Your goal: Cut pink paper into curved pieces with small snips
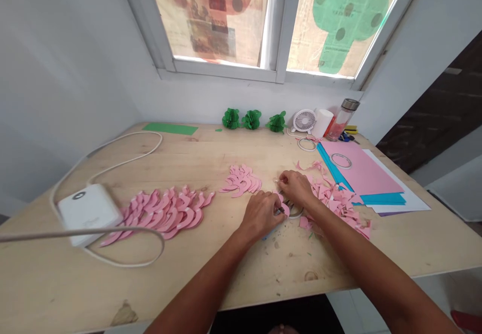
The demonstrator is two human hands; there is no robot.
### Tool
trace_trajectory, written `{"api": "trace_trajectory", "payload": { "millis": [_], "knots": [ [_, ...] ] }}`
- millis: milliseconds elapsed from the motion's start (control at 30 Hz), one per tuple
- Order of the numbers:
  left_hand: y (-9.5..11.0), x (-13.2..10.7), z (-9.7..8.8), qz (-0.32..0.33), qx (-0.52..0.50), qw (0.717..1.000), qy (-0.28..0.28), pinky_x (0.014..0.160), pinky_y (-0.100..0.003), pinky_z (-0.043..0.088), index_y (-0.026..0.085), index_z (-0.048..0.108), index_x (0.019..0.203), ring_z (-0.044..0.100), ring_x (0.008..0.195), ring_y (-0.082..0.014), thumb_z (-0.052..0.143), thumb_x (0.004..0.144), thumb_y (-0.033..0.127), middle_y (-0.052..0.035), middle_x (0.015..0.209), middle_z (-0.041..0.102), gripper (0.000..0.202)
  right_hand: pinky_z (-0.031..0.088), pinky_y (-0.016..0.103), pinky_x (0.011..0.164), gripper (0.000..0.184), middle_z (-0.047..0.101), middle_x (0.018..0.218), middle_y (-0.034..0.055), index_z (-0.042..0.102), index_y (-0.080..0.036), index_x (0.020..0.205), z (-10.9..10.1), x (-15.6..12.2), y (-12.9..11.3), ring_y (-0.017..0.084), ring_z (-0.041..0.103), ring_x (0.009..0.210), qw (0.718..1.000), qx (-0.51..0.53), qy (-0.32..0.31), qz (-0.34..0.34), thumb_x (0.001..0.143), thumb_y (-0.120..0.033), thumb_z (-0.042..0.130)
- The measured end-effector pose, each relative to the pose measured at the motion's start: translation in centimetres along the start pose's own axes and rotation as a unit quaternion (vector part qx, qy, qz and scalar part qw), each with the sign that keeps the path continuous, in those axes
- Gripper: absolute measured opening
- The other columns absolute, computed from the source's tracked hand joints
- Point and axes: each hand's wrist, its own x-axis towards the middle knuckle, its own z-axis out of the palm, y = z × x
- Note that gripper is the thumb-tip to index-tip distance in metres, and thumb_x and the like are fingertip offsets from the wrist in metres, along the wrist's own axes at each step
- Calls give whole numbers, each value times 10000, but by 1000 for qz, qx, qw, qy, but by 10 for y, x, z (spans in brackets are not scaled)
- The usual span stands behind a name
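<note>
My left hand (260, 214) is closed on a curved pink paper cutout (286, 208), which sticks out past its fingertips. Just above and to the right, my right hand (295, 187) has its fingers pinched together. A faint, clear bit shows by those fingertips, too small to name. Under my right wrist lies a ring-shaped roll (296, 214), partly hidden. Left of my hands is a small pile of curved pink pieces (241, 179). Farther left, many similar pink cutouts (169, 212) lie overlapping in rows. Pink paper scraps (339, 203) are heaped beside my right forearm.
A white power bank (90, 213) with a looping cable sits at the left. Along the wall stand green paper ornaments (251, 119), a small fan (304, 121) and a glass bottle (342, 120). Coloured sheets (372, 173) with a tape roll (341, 161) lie at right.
</note>
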Motion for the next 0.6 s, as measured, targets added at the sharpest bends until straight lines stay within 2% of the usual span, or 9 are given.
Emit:
{"api": "trace_trajectory", "payload": {
  "millis": [200, 367, 467, 600],
  "knots": [
    [2, 0, -1, -4, -10, 1000, -8, 702, -308, 377, 209, 629, 686, 569, 807, -213, 613, 672, 231, -22, 763, 658, 31, 346, 283, 707, 157, 678, 885, 69, 638, -196, 819, 4, 10, -8, 193, 584, 856, 1000, -22, -4, 3, 774, -184, 488],
    [3, -1, 0, -6, -5, 1000, -7, 678, -294, 365, 207, 624, 644, 567, 784, -196, 536, 678, 133, -15, 743, 659, 120, 340, 261, 647, 153, 690, 830, 42, 645, -204, 782, 5, 13, -5, 175, 594, 787, 1000, -13, -3, -3, 752, -177, 497],
    [4, -2, 0, 0, -1, 1000, 1, 670, -295, 355, 198, 604, 643, 560, 779, -194, 524, 690, 140, -19, 754, 659, 109, 336, 248, 611, 169, 688, 807, 19, 645, -214, 812, -1, 8, 12, 155, 593, 741, 1000, -11, 15, 9, 770, -201, 482],
    [7, -4, -2, 2, 8, 1000, -6, 680, -312, 345, 194, 589, 680, 550, 793, -208, 561, 702, 214, -31, 784, 659, 41, 347, 256, 646, 182, 683, 857, 28, 644, -207, 839, -18, -5, 49, 169, 586, 805, 997, -34, 51, 39, 778, -192, 473]
  ]
}}
